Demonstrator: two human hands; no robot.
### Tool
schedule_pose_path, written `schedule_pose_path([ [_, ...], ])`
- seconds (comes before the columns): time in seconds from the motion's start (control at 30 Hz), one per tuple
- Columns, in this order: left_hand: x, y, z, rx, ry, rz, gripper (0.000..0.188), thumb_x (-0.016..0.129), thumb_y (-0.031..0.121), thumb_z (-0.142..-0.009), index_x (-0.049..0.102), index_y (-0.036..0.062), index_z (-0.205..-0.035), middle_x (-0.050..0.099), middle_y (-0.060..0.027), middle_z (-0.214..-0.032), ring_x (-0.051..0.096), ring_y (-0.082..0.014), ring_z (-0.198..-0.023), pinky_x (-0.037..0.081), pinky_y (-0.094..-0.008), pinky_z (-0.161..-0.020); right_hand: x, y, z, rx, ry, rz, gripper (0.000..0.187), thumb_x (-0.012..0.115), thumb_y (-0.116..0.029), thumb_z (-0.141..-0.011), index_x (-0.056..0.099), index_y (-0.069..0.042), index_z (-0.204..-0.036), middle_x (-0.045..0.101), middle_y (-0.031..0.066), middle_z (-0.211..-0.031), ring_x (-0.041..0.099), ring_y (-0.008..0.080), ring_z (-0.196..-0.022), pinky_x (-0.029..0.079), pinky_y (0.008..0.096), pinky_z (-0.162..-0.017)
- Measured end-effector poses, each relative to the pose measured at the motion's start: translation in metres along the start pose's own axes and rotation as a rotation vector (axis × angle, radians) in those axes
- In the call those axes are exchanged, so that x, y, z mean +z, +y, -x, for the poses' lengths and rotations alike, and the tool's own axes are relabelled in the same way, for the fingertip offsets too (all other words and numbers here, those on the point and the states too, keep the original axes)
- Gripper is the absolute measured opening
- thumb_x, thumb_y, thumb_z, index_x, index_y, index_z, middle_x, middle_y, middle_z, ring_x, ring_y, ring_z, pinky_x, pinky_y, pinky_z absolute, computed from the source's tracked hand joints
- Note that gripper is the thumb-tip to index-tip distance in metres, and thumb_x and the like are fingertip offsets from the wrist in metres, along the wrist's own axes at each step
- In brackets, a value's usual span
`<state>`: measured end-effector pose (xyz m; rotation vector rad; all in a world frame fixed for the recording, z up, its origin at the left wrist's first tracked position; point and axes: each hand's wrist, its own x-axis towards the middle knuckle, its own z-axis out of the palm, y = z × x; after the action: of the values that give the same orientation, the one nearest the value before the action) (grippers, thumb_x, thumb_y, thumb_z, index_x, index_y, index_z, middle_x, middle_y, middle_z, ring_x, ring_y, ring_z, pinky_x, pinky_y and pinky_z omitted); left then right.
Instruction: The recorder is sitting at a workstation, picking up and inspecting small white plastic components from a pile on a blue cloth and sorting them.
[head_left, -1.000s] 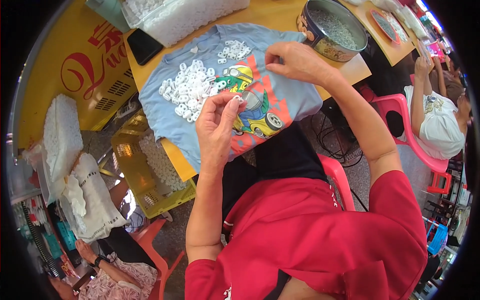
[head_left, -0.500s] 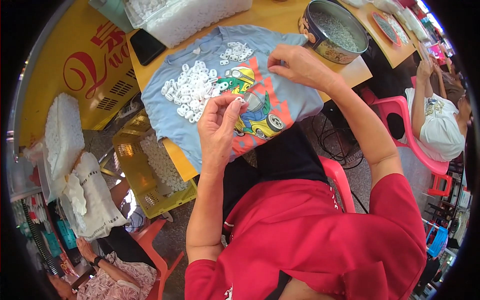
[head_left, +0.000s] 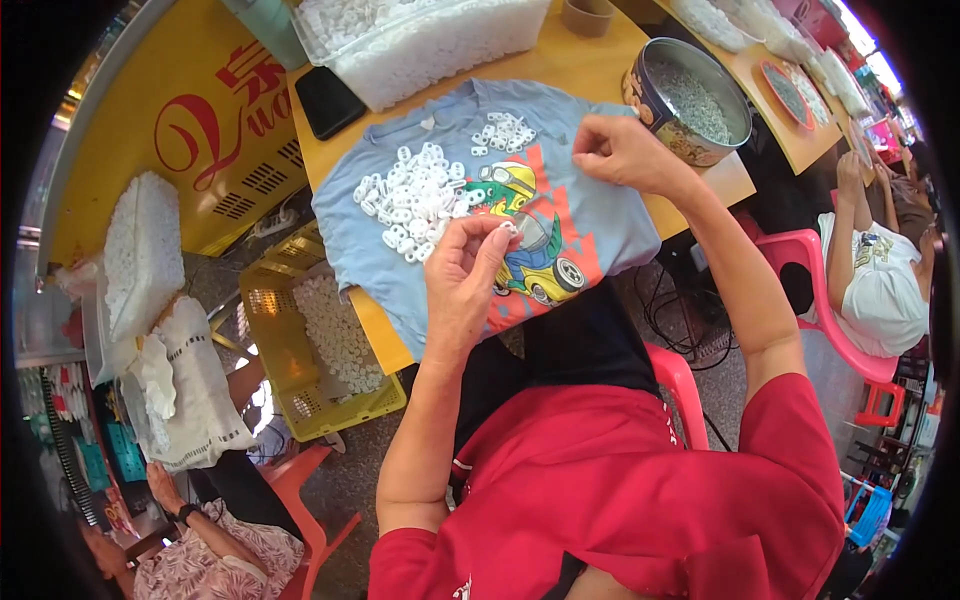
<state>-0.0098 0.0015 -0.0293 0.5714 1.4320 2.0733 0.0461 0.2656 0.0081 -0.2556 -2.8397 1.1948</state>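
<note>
My left hand [head_left: 464, 290] is closed in a pinch, thumb and index finger gripping a small white plastic piece with holes [head_left: 509, 229]. A loose heap of like white pieces [head_left: 415, 195] lies just beyond it on a spread blue T-shirt [head_left: 350, 220] with a cartoon car print. Farther back on the cloth is a smaller group of white pieces [head_left: 502, 132]. Over the shirt's right side, close to a round tin [head_left: 690, 155], hovers my right hand [head_left: 630, 152]. Its fingers are curled together, and whatever they hold, if anything, is hidden. Small metal parts [head_left: 690, 100] fill the tin.
A clear tub of white pieces [head_left: 440, 60] stands at the back beside a black phone [head_left: 328, 102]. Left of my legs, a yellow crate [head_left: 280, 350] holds more white pieces. Other people sit at lower left and far right; pink chair [head_left: 678, 390] under me.
The whole view has shifted, so everything appears lower and farther right. My right hand's fingers look more tightly curled. My left hand keeps the white piece in its pinch.
</note>
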Motion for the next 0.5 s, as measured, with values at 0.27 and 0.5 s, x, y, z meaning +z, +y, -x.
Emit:
schedule_pose_path([
  [0.27, 0.0, 0.003, -0.001, -0.048, 0.006, 0.078, 0.017, 0.06, 0.011, -0.096, 0.057, -0.0022, -0.105, 0.067, -0.011, -0.093, 0.067, -0.0166, -0.085, 0.054, -0.0281, -0.078, 0.034, -0.039, 0.021, -0.008, -0.025, -0.719, 0.016, 0.063, -0.01, -0.092, 0.064, 0.001, -0.104, 0.063, 0.0012, -0.089, 0.055, 0.0048, -0.068, 0.047, 0.0217, -0.059],
  [0.5, 0.0, 0.005, 0.0, -0.099, 0.037, 0.12, 0.018, 0.06, 0.012, -0.096, 0.056, -0.0018, -0.106, 0.068, -0.0115, -0.091, 0.068, -0.0163, -0.082, 0.055, -0.027, -0.074, 0.062, -0.067, 0.032, -0.018, -0.069, -0.84, 0.017, 0.06, -0.009, -0.095, 0.064, 0.002, -0.107, 0.064, 0.0027, -0.093, 0.056, 0.0058, -0.07, 0.047, 0.0217, -0.06],
])
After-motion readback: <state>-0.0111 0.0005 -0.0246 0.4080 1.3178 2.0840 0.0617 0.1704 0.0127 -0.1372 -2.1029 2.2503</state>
